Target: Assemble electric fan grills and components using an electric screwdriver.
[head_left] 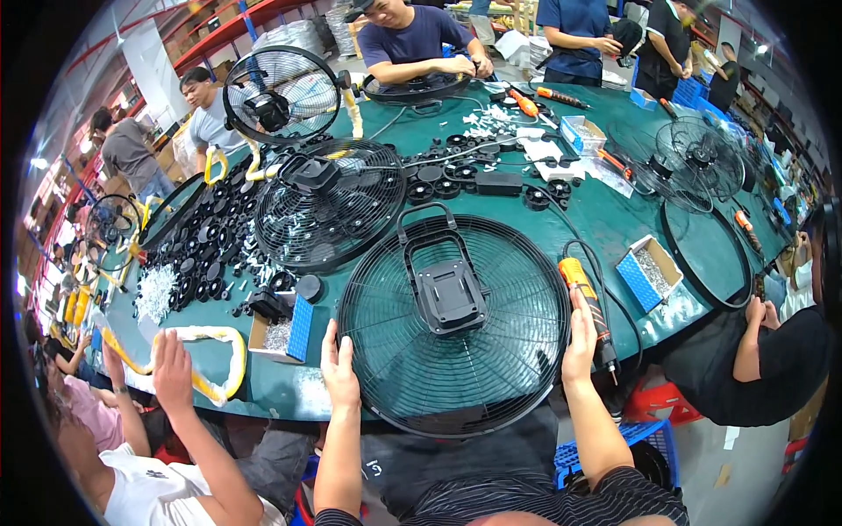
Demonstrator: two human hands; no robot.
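Note:
A round black fan lies flat in front of me, its wire grille facing up and its near rim reaching the table's front edge. At its middle is a square black housing, with a black loop-shaped bracket extending away from me. My left hand is at the fan's left rim, fingers stretched out and thumb apart. Against the right rim rests my right hand, its fingers extended. Neither hand's fingers wrap round the rim. Just beyond my right hand lies an orange-and-black electric screwdriver with a cable.
Blue-and-white boxes of screws flank the fan. Another fan and heaped black parts lie beyond, on the green table. At left, a co-worker's hands are by a yellow-and-white tube frame. Co-workers sit around.

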